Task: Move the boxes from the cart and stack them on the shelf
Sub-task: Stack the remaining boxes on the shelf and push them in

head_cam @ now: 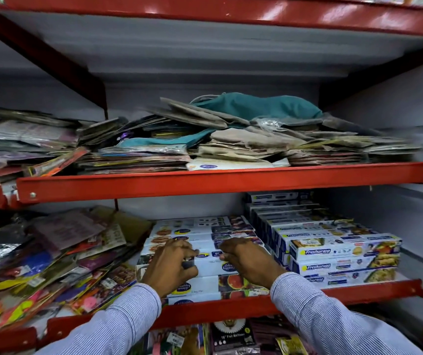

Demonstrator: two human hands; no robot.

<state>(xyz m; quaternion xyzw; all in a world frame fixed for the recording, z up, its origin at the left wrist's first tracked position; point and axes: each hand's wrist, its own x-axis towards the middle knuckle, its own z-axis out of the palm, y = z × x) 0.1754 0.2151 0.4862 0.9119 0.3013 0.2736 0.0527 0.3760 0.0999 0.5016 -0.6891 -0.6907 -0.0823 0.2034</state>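
Left hand (170, 262) and right hand (246, 257), striped sleeves, sit close together with fingers curled down on the top white box (208, 254) in the mid-shelf stack. Long glossy carton boxes fill the red steel shelf (231, 310); taller stack (333, 242) just right, loose foil packets (46, 265) left. Farther up, paper bags (243, 134) heaped flat.

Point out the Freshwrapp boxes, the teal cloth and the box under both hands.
Freshwrapp boxes (343, 249): head view, front face.
Teal cloth (256, 106): head view, top fold.
White box (209, 266): head view, top face.
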